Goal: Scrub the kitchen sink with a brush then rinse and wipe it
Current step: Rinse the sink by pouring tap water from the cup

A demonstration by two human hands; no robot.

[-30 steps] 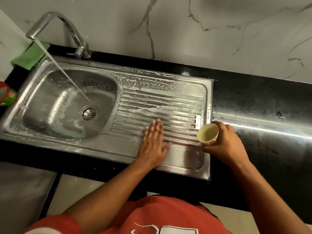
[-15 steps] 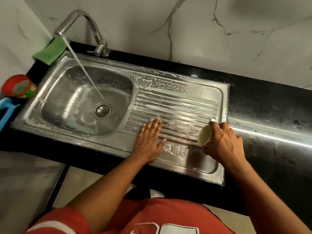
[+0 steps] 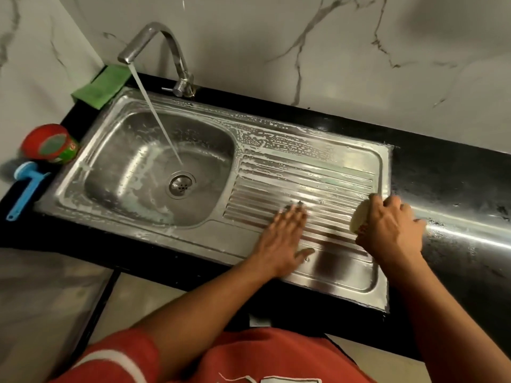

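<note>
one sink (image 3: 345, 284), one tap (image 3: 181, 64), one cup (image 3: 359, 217), one brush (image 3: 26, 193), two hands (image 3: 282, 239) (image 3: 392, 230)

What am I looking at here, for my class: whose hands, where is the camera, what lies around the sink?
No machine: a person wears a camera on the head, looking down at both hands. The left hand lies flat on the ribbed drainboard of the soapy sink. The right hand grips a small cup, tipped sideways, at the drainboard's right edge. The tap runs into the basin. Left of the sink, on the black counter, lie a blue brush, a red tub and a green cloth.
</note>
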